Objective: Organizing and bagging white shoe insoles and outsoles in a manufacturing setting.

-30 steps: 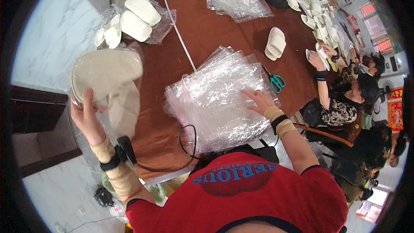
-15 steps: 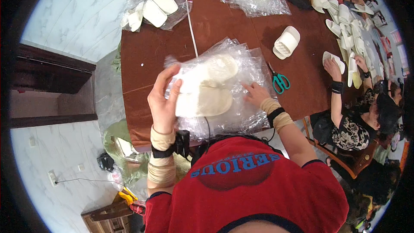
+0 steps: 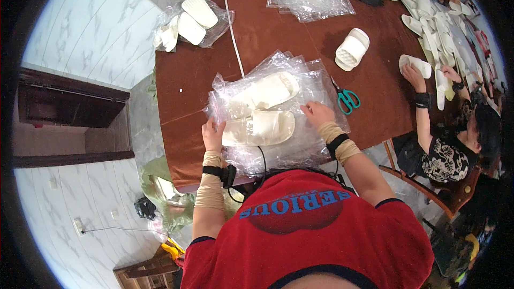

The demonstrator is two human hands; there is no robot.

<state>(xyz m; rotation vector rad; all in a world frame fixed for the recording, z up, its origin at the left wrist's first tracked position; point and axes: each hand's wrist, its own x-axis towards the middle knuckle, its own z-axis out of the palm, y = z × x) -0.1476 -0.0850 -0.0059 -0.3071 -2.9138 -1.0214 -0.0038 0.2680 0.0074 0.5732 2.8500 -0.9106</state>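
Note:
A pair of cream slippers lies in a clear plastic bag on the brown table in front of me: a far slipper (image 3: pixel 274 90) and a near slipper (image 3: pixel 273 127). Under them is a stack of clear plastic bags (image 3: pixel 308 152). My left hand (image 3: pixel 212 135) is at the bag's left edge, by the end of the near slipper, thumb and fingers slightly apart. Just right of the slippers, my right hand (image 3: pixel 319 113) rests on the plastic with its fingers loosely bent and apart. Nothing shows in its grasp.
Teal-handled scissors (image 3: pixel 348 101) lie right of the bags, below a loose cream slipper (image 3: pixel 352 49). More slippers on plastic (image 3: pixel 199 13) sit far left; a bag pile (image 3: pixel 310 0) lies at the back. At right, a co-worker's hand (image 3: pixel 413 77) touches a slipper beside a slipper heap (image 3: pixel 436 35).
My left hand has come down from above the bag's left side to its edge near the near slipper. The plastic there now lies lower. My right hand has barely moved.

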